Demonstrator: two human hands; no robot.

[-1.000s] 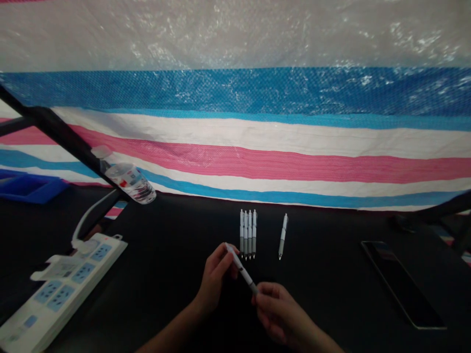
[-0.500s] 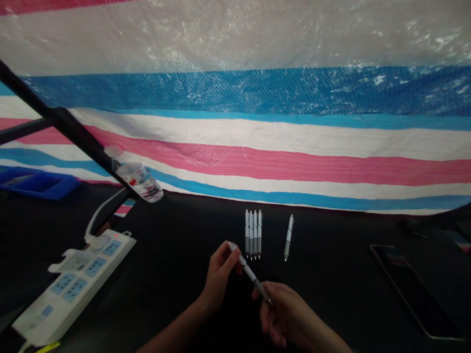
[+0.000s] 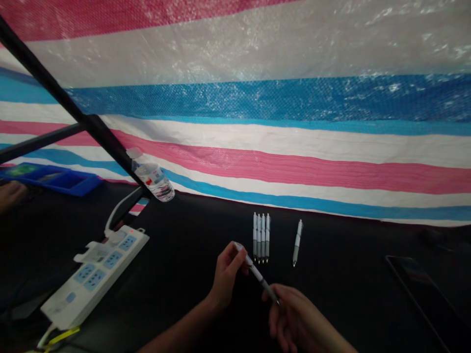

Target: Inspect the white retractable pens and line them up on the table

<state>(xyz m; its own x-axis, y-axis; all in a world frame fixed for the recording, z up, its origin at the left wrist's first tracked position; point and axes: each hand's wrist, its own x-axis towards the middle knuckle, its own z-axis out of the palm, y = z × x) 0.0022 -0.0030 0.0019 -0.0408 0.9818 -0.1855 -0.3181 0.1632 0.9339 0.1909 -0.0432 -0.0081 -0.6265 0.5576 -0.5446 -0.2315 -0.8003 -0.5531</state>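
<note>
A white and grey pen (image 3: 256,272) slants between my two hands above the black table. My left hand (image 3: 227,269) is closed on its white upper end, thumb against fingers. Near the metal tip, my right hand (image 3: 290,311) pinches the grey grip, its other fingers loosely curled. Just beyond my hands, several matching pens (image 3: 261,238) lie side by side in a tight row, tips toward me. One more pen (image 3: 298,242) lies apart to their right, slightly tilted.
A white power strip (image 3: 93,279) with a plugged-in cable lies left. Behind it, a clear bottle (image 3: 156,181) leans near a black metal bar (image 3: 66,98). A blue tray (image 3: 79,182) and another person's hand (image 3: 12,195) are far left. A dark phone-like device (image 3: 423,294) lies right.
The view has turned a little left, so everything sits further right, and another person's hand now shows at the left edge. Both my hands keep the same hold on the pen.
</note>
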